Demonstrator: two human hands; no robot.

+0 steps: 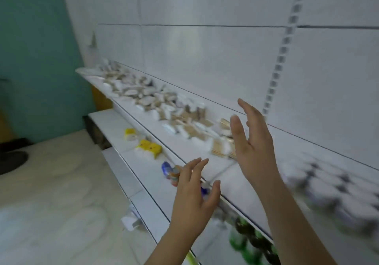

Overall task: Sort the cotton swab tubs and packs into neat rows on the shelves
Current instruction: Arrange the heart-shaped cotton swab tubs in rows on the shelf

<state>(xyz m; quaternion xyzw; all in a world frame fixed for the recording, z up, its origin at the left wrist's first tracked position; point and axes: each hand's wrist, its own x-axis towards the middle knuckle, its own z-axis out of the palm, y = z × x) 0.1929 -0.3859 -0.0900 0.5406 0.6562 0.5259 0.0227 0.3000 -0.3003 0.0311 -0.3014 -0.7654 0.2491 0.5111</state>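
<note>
1. Top shelf (207,162): white, smooth, painted-metal look w/ slight sheen.
2. Back panel (215,63): white, smooth, semi-gloss; reflects light.
3. Slotted upright (282,57): grey metal.
4. Floor (61,203): pale stone-look tile, polished.
5. Swab packs (155,100): blurred; white tips, tan sticks, material unclear.
6. Side wall (37,49): teal, matt.

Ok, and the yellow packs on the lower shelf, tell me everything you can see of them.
The yellow packs lie on the lower white shelf, below the shelf with the scattered swab packs. There are two groups: one small pack further left, and a pair side by side nearer the hands. Each looks yellow on top with a white lower part, and the pair shows small dark or reddish marks. The picture is blurred, so print and material cannot be read. Neither hand touches them.
</note>
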